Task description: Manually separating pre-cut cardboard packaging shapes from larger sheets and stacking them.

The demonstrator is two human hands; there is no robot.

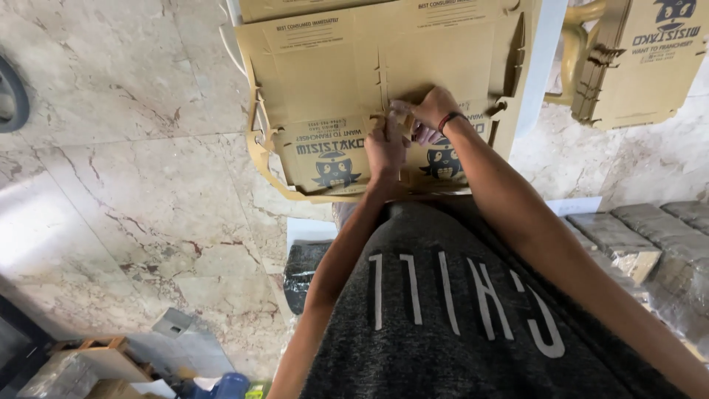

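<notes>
Flat brown cardboard box blank (325, 81), printed, on marble floor (125, 170). L hand (384, 151) closed, pinching centre tab; R hand (432, 111) fingers curled, gripping same fold.

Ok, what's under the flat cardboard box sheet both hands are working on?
Under the flat cardboard box sheet, more tan cardboard edges stick out at its left and near side, over the marble floor. The left hand and right hand rest on top; how many sheets lie beneath is hidden.

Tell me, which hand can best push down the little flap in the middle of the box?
Probably the right hand: its fingers already pinch the small flap at the centre crease of the flat cardboard box. The left hand sits just below, pressing the cardboard.
</notes>
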